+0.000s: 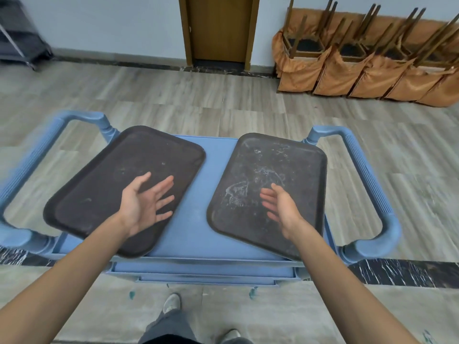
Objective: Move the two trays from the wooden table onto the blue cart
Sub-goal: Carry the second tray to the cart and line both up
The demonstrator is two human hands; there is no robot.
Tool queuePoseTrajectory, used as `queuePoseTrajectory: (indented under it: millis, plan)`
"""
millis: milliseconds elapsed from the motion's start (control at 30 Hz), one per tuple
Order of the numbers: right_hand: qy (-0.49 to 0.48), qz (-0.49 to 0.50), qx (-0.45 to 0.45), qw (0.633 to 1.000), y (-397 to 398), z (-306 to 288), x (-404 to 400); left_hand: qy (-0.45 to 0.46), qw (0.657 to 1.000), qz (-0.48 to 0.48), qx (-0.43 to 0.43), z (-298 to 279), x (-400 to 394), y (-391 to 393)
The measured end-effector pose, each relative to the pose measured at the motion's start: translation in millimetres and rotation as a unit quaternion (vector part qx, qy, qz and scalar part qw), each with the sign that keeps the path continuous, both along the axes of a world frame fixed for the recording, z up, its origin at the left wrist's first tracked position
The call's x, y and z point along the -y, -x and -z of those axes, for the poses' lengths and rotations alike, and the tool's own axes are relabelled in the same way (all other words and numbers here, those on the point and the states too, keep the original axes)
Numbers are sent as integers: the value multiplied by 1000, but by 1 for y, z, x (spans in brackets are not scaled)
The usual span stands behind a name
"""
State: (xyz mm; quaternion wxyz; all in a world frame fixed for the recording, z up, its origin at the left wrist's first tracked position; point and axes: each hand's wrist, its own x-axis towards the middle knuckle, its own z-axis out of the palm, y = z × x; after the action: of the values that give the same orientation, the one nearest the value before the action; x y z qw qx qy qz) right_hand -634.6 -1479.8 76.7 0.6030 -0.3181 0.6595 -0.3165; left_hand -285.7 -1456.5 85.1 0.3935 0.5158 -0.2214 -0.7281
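Observation:
Two dark rectangular trays lie on the top shelf of the blue cart [198,234]. The left tray [99,180] sits askew, its left part jutting past the shelf's edge. The right tray [280,165], scratched and whitish, lies near the right edge with its near corner overhanging the front. My left hand [146,204] hovers open over the left tray, palm turned inward, fingers spread. My right hand [280,209] hovers open over the right tray, palm facing left. Neither hand holds anything. The wooden table is out of view.
The cart has a blue handle on the left [22,170] and one on the right [367,180]. Stacked chairs with orange covers [367,68] lean along the back right wall. A wooden door [219,28] is straight ahead. My shoes [171,304] stand before the cart.

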Motion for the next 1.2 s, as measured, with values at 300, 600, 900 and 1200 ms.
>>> queuePoseTrajectory:
  millis: [300,600,900,1200]
  plan:
    - [-50,-5,113,992,-105,-1,13,-6,1000,-23,2,6,5,-120]
    - [-127,68,121,982,-218,36,14,-38,995,-50,78,10,36,-258]
    - [-136,203,167,955,-259,63,16,-44,989,-54,132,19,72,-313]
    - [-109,211,171,956,-264,66,28,-61,989,-20,131,37,100,-325]
